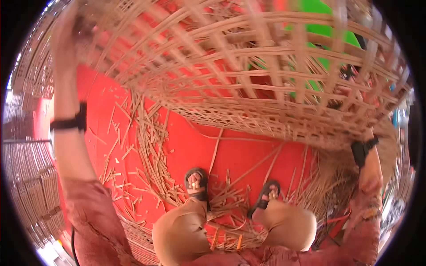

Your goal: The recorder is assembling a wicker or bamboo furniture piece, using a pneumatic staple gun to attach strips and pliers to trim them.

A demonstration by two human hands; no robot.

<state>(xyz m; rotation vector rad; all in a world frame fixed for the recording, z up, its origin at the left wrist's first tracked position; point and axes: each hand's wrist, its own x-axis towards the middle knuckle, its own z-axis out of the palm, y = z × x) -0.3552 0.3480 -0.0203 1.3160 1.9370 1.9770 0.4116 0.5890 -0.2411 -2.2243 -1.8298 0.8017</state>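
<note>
A large openwork basket (230, 75) of split bamboo or cane strips stands tilted up in front of me, spanning most of the upper view between my arms. My left hand (71, 26) is at its left side, far up, with the fingers smeared by motion. At the basket's right end, my right hand (370, 133) reaches in against the weave, its fingers hidden by the strips. Black bands circle both wrists. Both arms are stretched wide around the basket, and its upper part is blurred.
Red sheeting (186, 142) covers the floor, littered with cut strips (151, 146). Long thin fibres (337, 177) pile up at the right. Stacked woven pieces (35, 190) stand at the left. Something bright green (317, 26) shows through the weave. My sandalled feet (195, 184) are below the basket.
</note>
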